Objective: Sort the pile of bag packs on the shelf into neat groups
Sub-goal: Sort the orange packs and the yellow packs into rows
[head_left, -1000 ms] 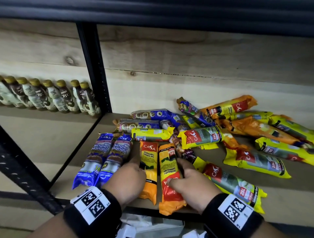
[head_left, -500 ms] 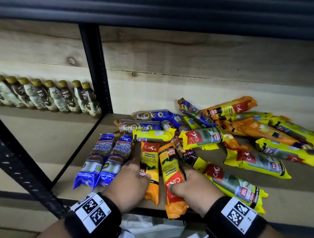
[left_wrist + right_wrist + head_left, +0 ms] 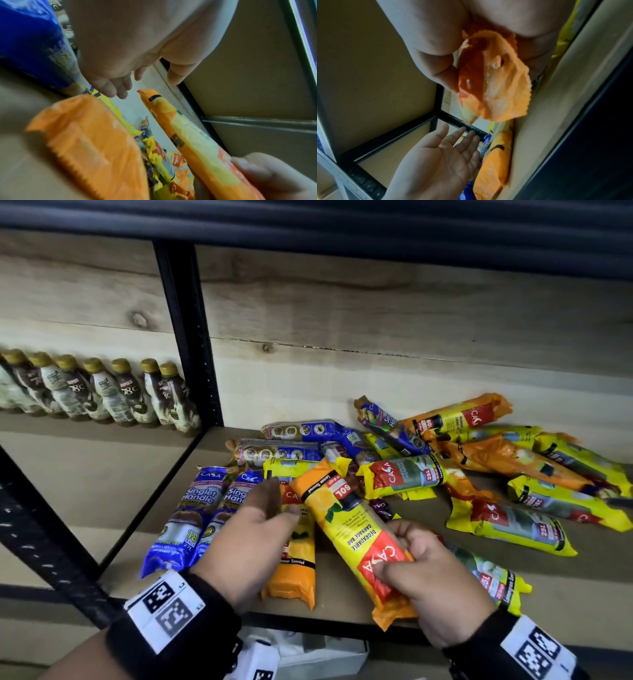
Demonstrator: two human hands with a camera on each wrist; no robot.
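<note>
Orange pack (image 3: 346,520) lifted off the shelf (image 3: 565,587) — right hand (image 3: 424,580) pinching its red end; left hand (image 3: 253,535), fingers spread and holding nothing, hovers just beside it.

- A row of small bottles (image 3: 99,392) with gold caps and brown-and-white labels stands at the left of the frame, along the back of the neighbouring bay.
- A black metal upright (image 3: 186,337) with a line of small holes rises left of centre, dividing the two bays.
- A second black post (image 3: 44,542) slants across the lower left.
- Pale wooden boards (image 3: 376,313) with knots form the back wall across the upper half.
- A dark beam (image 3: 308,220) runs along the top edge.
- White packaging (image 3: 308,652), too hidden to identify, shows at the bottom centre.
</note>
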